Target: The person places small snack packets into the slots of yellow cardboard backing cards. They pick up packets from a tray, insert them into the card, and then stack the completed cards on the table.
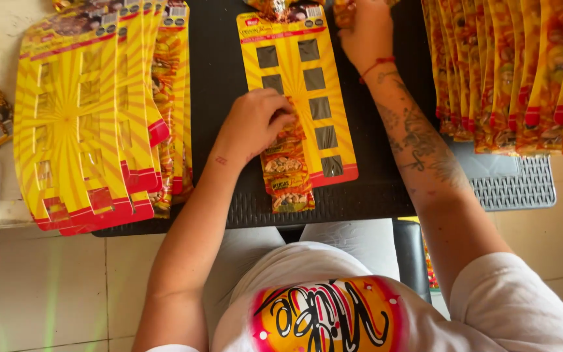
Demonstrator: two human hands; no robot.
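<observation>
White shirt (333,306) with a painted orange patch fills the bottom edge, nearest the lens. Just above it, at centre, lies a yellow display card (298,98) with rows of dark cut-out slots, flat on the black table (216,78). Small snack packets (286,173) hang down its left column, overlapping like shingles toward 6 o'clock (likely so each one clips into its own slot). Left hand (252,124) sits on the top of that column, fingers curled and pressed down onto a packet, apparently seating it against the card; exact pinch is hidden under the knuckles. Right hand (366,32) reaches to 12 o'clock at the card's top edge, fingers bent over it or over a packet there — cannot tell if it's closed on anything — probably steadying the card. A red thread bracelet (378,63) circles that wrist. At 9 o'clock, a fanned stack of empty cards (79,124) over a few filled ones. At 2 o'clock, a row of filled cards (509,72), overlapped edge to edge. Grey mesh mat (519,186) at 4 o'clock; tiled floor (47,287) below.
</observation>
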